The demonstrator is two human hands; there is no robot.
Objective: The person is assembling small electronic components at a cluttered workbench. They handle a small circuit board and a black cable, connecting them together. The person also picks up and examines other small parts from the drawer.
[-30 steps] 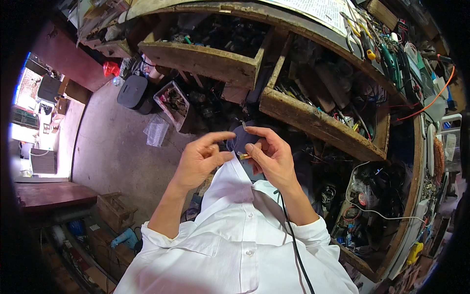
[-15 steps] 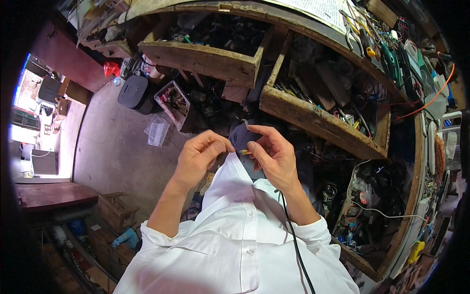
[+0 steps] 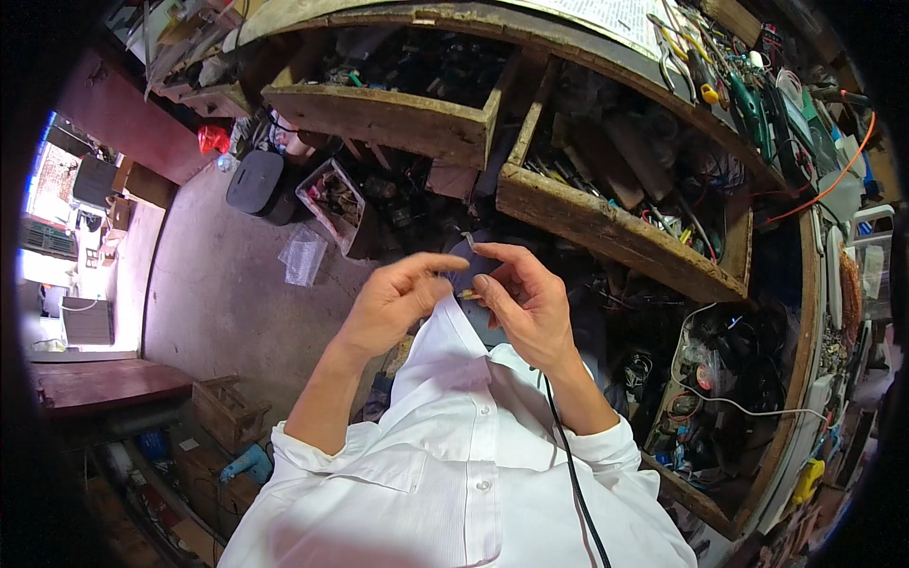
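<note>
My left hand is closed on the front hem of my white shirt, drawing it up to a point. Its index finger stretches toward the other hand and is slightly blurred. Just to the right, my right hand pinches a small yellowish piece between thumb and fingers, too small to name. By the tip of the right index finger sits a small greyish strip; whether the finger touches it I cannot tell. A black cord runs down over the shirt.
Two open wooden drawers, the left one and the right one, jut out ahead, full of tools and parts. Pliers lie on the bench. A black bin, a box of scraps and bubble wrap stand or lie on the floor.
My left index finger has straightened out toward the right hand, away from the hem's tip. My right hand has hardly moved and keeps the small yellowish piece.
</note>
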